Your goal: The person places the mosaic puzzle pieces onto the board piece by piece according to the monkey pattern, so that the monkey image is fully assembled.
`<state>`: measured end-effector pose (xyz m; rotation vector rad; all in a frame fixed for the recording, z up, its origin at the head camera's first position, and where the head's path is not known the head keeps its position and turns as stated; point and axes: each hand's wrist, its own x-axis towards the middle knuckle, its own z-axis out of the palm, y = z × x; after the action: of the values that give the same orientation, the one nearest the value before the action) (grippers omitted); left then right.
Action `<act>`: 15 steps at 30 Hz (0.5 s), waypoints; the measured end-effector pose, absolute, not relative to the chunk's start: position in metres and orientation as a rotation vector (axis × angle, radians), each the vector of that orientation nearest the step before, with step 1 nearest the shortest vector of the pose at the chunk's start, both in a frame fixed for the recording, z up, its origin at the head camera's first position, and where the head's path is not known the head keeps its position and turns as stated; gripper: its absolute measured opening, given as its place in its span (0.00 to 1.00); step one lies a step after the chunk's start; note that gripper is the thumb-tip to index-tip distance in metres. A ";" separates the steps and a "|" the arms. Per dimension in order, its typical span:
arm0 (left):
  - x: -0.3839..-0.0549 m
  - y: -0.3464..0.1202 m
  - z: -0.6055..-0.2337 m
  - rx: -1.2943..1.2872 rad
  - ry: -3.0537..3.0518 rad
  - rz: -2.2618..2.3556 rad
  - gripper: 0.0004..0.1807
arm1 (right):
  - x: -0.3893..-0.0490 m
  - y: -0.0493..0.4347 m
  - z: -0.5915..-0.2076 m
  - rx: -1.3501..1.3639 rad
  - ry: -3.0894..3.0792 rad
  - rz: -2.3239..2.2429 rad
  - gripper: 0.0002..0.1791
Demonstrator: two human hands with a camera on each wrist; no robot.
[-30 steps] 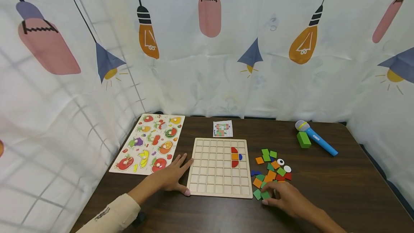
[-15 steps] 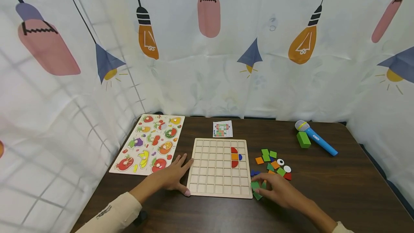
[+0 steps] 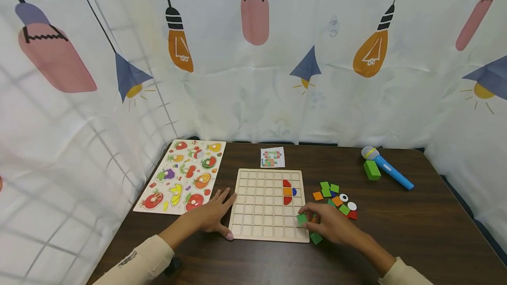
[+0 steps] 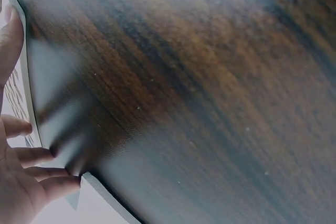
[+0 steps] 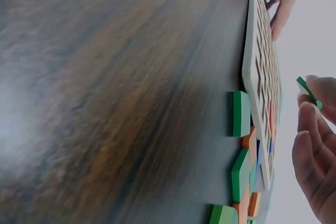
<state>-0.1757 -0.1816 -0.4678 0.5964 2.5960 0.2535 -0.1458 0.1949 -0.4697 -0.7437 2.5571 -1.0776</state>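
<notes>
My right hand (image 3: 330, 223) pinches a green square tile (image 3: 302, 219) between thumb and fingers, held over the lower right part of the wooden grid board (image 3: 253, 214). The right wrist view shows this thin tile (image 5: 310, 93) at the fingertips, lifted clear of the board. At the board's left edge, my left hand (image 3: 210, 217) lies with fingers spread, fingertips and thumb touching the edge. Red half-circles (image 3: 287, 183) sit above and below an orange square (image 3: 287, 191) in the grid, beside a blue half-circle (image 3: 294, 191).
Loose coloured tiles (image 3: 326, 193) lie right of the board, partly hidden by my right hand. Behind it is a small pattern card (image 3: 272, 157). A fruit-picture board (image 3: 186, 175) lies left; a green block (image 3: 372, 171) and toy microphone (image 3: 392, 171) stand back right.
My right hand has picked up the green tile from the loose pile and carried it left, over the board's right edge. My left hand has stayed in place.
</notes>
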 end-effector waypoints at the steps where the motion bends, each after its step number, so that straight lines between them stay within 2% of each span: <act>1: -0.176 -0.181 -0.467 0.603 2.599 0.244 0.66 | -0.147 0.194 -0.470 -0.757 2.555 -1.088 0.15; 8: -0.175 -0.182 -0.467 0.619 2.615 0.212 0.66 | -0.151 0.188 -0.474 -0.807 2.580 -1.110 0.15; 15: -0.175 -0.183 -0.469 0.612 2.611 0.223 0.66 | -0.159 0.179 -0.475 -0.708 2.585 -1.155 0.13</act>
<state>-0.1753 -0.1834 -0.4695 0.6121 2.6108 0.2234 -0.1588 0.1789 -0.4751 -0.7079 2.5852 -1.1548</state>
